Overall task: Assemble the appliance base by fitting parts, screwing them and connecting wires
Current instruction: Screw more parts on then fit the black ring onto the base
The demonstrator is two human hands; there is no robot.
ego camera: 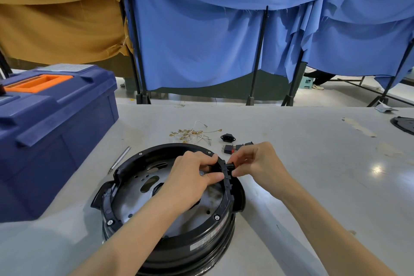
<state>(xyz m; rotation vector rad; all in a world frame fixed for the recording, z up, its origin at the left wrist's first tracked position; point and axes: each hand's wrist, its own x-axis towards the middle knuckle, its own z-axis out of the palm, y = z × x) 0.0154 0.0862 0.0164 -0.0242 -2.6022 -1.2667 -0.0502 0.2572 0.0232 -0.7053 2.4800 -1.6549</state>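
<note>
Grey table (313, 163), black appliance base (201, 242), left hand (190, 177) gripping its rim, right hand (257, 163) pinching small part (229, 166)

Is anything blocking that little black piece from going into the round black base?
Nothing visible does. The right hand pinches the small black part right at the base's rim; the left hand grips that rim from inside. The loose wires and spare connectors lie apart on the table beyond.
</note>
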